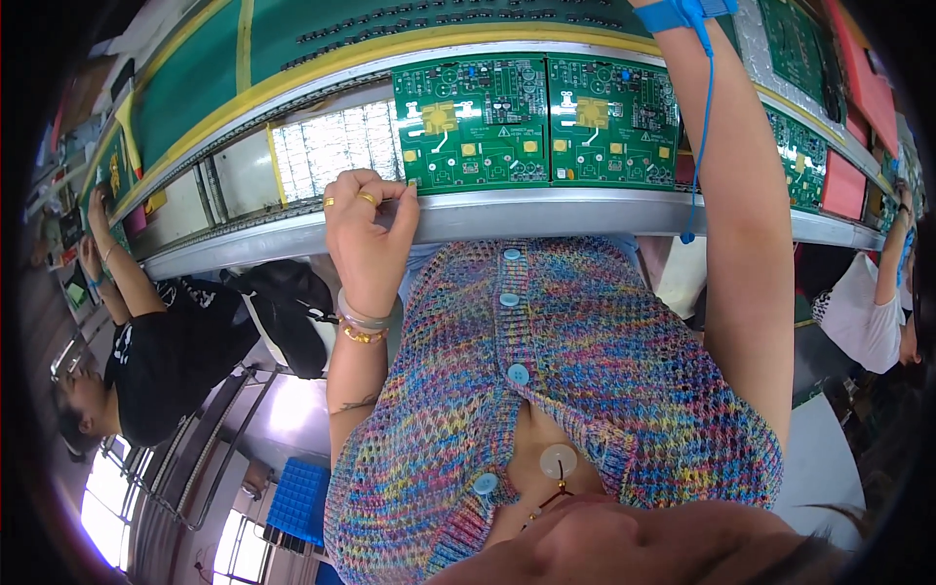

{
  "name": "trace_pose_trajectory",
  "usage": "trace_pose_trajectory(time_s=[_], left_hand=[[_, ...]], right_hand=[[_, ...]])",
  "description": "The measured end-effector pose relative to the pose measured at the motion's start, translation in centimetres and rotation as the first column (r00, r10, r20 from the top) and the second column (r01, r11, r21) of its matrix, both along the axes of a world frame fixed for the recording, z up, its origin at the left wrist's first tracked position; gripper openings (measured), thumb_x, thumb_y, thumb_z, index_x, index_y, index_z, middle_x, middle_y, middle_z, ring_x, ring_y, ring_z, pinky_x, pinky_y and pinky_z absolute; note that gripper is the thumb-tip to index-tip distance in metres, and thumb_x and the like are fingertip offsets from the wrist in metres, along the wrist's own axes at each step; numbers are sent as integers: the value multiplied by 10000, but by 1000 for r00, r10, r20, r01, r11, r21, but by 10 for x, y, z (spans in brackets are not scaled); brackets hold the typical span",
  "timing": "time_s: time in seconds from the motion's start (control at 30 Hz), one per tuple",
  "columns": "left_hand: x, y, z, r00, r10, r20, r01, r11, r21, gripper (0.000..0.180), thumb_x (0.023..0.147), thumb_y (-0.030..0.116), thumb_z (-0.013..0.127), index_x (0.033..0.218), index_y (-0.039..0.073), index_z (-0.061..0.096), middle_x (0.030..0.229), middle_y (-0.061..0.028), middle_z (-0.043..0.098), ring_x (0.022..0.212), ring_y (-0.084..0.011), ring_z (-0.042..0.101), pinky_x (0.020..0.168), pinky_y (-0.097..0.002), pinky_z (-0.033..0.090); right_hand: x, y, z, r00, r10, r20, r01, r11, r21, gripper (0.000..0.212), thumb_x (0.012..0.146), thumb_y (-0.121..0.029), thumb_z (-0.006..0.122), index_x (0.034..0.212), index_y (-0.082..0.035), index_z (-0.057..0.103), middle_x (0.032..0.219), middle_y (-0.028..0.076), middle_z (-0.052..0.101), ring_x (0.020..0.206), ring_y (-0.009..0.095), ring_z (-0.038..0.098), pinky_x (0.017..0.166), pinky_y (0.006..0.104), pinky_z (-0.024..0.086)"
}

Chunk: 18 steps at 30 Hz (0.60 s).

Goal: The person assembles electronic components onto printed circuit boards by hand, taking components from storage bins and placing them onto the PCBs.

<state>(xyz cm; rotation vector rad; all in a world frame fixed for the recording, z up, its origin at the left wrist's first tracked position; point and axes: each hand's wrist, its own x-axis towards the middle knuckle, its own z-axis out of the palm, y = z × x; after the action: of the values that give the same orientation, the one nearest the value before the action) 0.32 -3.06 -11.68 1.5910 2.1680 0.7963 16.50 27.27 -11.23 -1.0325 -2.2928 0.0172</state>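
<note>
My left hand (369, 226) is closed, its fingers curled and the thumb and forefinger pinched at the near left corner of a green circuit board (487, 122). Gold rings are on its fingers. Close against that board's right side lies a second green circuit board (609, 122). Both boards rest between the rails of a conveyor track and carry yellowish pads and small parts. My right forearm (746, 185) reaches up past the second board, partly covering its right side. A blue wrist strap (687, 14) with a hanging cord circles that wrist; the right hand itself lies beyond the top edge.
The metal front rail (507, 213) runs along my body. Rows of small black components (458, 19) lie on a green surface beyond the track. More boards (799, 161) and a pink block (843, 183) are at right. A person in black (185, 341) works at left, another at far right.
</note>
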Motion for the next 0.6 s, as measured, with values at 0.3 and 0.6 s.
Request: trace_pose_trajectory(time_s=[0.3, 0.6], left_hand=[[0, 2, 7, 997, -26, -68, 24, 999, -26, 81, 690, 35, 699, 702, 23, 619, 768, -79, 538, 732, -236, 500, 650, -339, 414], [2, 2, 6, 1000, -22, -9, 21, 999, -42, 85, 687, 12, 687, 693, 0, 603, 757, -79, 533, 700, -226, 497, 635, -329, 413]], right_hand=[[7, -29, 19, 994, 71, -88, -78, 994, -79, 138, 805, -142, 612, 844, -12, 638, 849, 171, 625, 821, 346, 585, 750, 426, 460], [21, -44, 25, 991, 92, -96, -105, 984, -141, 135, 800, -130, 616, 848, -5, 631, 837, 178, 625, 804, 349, 586, 737, 412, 466]])
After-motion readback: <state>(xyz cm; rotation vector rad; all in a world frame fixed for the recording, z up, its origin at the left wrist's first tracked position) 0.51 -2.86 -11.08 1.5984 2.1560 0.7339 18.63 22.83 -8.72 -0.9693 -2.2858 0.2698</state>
